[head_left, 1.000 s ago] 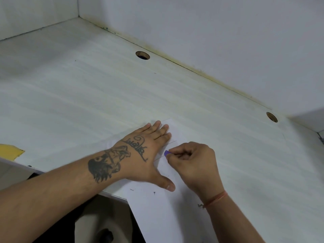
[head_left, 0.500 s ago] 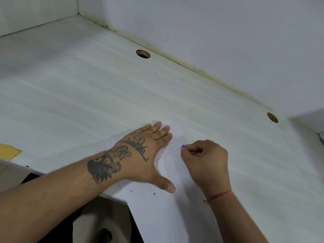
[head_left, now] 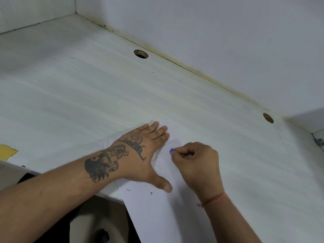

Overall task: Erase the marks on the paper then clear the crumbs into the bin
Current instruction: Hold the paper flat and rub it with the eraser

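Observation:
A white sheet of paper [head_left: 154,213] lies on the pale desk and hangs over its front edge. My left hand [head_left: 140,155] presses flat on the sheet, fingers together, thumb spread. My right hand [head_left: 196,162] pinches a small purple eraser [head_left: 172,150], whose tip touches the paper just right of my left fingers. Thin pencil lines [head_left: 167,143] run on the paper beside the eraser. A few dark crumbs [head_left: 151,193] lie on the sheet below my left thumb.
The desk [head_left: 87,95] ends at white walls at the back and left. Two round cable holes [head_left: 141,54] [head_left: 268,118] sit along the back edge. A yellow thing [head_left: 7,152] lies at the left edge. Something pale and rounded [head_left: 94,225] shows under the desk front.
My right hand slid the eraser to the right along the paper and then a little back to the left. My left hand stayed pressed flat on the sheet.

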